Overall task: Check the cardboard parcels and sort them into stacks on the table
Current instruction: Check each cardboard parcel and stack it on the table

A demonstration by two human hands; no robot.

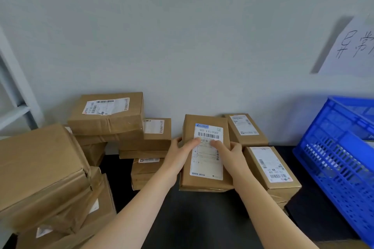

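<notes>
1. The parcel is gripped at both long sides by the left hand and right hand, with thumbs pressed on its label.
2. It is held label-up over the table, probably for reading.
3. It is hemmed in by stacks on both sides; a crate is set further right.

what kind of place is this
Probably a parcel sorting room: taped cardboard parcels with barcode labels stacked on a dark table, a blue plastic crate at the right, and a handwritten paper sign on the wall.
</notes>
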